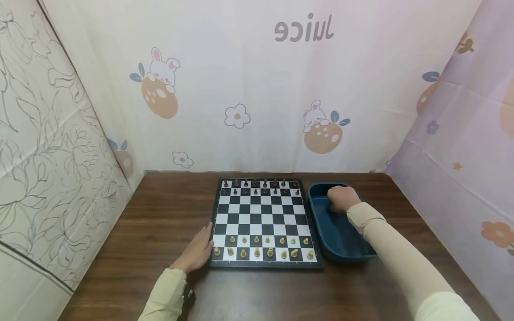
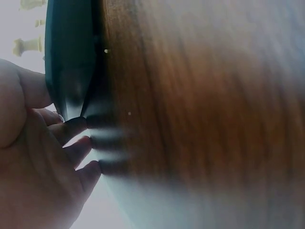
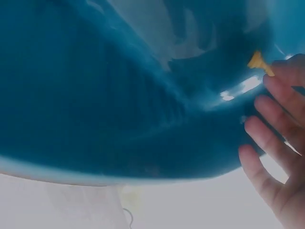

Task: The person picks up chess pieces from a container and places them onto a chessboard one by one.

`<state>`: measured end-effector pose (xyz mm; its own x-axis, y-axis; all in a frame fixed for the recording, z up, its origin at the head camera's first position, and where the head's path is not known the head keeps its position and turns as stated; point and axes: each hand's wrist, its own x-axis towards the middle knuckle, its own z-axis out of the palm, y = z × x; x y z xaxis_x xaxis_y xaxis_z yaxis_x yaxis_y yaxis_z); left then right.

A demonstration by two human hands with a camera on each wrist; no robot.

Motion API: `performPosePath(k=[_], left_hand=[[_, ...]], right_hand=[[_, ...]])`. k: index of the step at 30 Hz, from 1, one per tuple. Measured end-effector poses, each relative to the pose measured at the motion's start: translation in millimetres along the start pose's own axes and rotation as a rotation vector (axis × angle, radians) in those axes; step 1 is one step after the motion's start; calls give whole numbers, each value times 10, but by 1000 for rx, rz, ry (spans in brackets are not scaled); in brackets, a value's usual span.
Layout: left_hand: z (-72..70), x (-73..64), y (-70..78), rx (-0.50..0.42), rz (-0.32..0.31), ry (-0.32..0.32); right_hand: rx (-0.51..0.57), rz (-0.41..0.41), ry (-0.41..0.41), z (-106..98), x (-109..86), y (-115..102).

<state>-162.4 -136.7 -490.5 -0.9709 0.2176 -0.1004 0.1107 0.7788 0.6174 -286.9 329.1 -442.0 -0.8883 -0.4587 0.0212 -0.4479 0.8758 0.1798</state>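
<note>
The chessboard (image 1: 261,214) lies flat on the table, with gold pieces (image 1: 257,252) along its near rows and dark reddish pieces (image 1: 254,183) along its far rows. My left hand (image 1: 197,250) rests against the board's left edge near the front corner. In the left wrist view its fingertips (image 2: 85,145) touch down beside the dark board rim (image 2: 71,52). Inside the blue bin (image 1: 341,238), toward its far end, is my right hand (image 1: 343,199). Its thumb and index finger pinch a small yellow chess pawn (image 3: 258,62), while the other fingers (image 3: 264,138) are spread apart.
The bin stands close along the board's right side on a brown wooden table (image 1: 172,200). Behind the table's far edge hangs a printed curtain (image 1: 241,80). More patterned cloth (image 1: 462,133) closes off the right side, and a floral sheet (image 1: 52,147) the left.
</note>
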Motion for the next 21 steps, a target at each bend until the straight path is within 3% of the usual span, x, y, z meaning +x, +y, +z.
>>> performPosePath(k=[4, 8, 15, 21], left_hand=[[-16, -7, 9, 4, 12, -2], [-31, -10, 3, 13, 15, -5], [-55, -15, -19, 7, 25, -4], [-40, -20, -13, -12, 48, -1]], right_hand=[[23, -21, 16, -200, 7, -47], [58, -61, 70, -567, 58, -268], [73, -150, 102, -1073, 290, -930], [125, -289, 68, -1152, 462, -1603]])
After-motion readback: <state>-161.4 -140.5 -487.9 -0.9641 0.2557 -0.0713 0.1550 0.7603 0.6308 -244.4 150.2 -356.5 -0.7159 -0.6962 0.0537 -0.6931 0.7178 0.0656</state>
